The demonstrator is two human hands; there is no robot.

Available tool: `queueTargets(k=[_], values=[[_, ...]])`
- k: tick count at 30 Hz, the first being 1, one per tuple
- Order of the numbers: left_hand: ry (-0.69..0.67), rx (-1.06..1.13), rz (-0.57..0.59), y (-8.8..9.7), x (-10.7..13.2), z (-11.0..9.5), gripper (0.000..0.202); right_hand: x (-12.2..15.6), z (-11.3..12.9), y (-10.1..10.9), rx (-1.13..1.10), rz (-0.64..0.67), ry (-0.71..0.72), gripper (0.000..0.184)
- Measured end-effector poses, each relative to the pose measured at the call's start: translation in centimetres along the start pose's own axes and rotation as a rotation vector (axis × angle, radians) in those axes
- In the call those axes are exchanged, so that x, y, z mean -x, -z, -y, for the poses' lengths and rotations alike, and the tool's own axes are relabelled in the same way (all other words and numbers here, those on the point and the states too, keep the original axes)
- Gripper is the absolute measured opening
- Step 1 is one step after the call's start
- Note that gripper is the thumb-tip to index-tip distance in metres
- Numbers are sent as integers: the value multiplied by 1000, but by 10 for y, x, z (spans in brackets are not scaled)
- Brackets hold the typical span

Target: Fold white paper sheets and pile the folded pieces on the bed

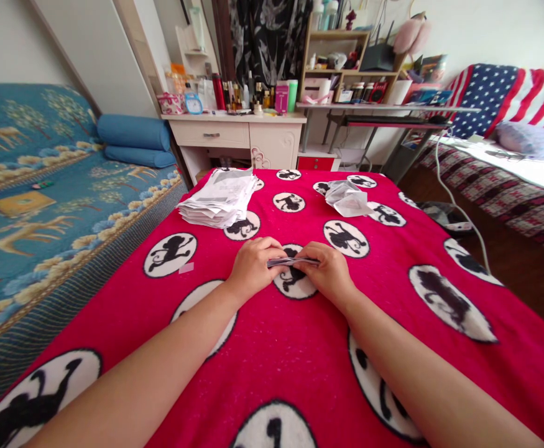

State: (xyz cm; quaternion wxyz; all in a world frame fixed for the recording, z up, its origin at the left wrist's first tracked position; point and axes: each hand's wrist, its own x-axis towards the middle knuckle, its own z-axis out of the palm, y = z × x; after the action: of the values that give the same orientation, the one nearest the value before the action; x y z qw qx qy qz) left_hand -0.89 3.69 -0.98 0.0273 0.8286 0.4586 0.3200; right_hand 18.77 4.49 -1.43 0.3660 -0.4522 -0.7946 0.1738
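Observation:
My left hand and my right hand rest close together on a red blanket printed with black-and-white circles. Between them they pinch a thin, flat grey strip, each hand closed on one end. I cannot make out whether the strip is folded paper or plastic. A stack of white, flat folded pieces lies on the blanket beyond my left hand. A crumpled clear plastic wrapper lies beyond my right hand.
A bed with a blue patterned cover and blue bolsters runs along the left. A white dresser crowded with bottles stands at the back, a desk beside it. A white cable hangs at the right near a flag-draped sofa.

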Motion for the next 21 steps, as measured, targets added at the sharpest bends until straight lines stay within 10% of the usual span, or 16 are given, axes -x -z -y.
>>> queueTargets(k=[21], values=[[227, 311, 1, -6, -2, 4, 14, 2, 0, 0, -61, 35, -266, 14]])
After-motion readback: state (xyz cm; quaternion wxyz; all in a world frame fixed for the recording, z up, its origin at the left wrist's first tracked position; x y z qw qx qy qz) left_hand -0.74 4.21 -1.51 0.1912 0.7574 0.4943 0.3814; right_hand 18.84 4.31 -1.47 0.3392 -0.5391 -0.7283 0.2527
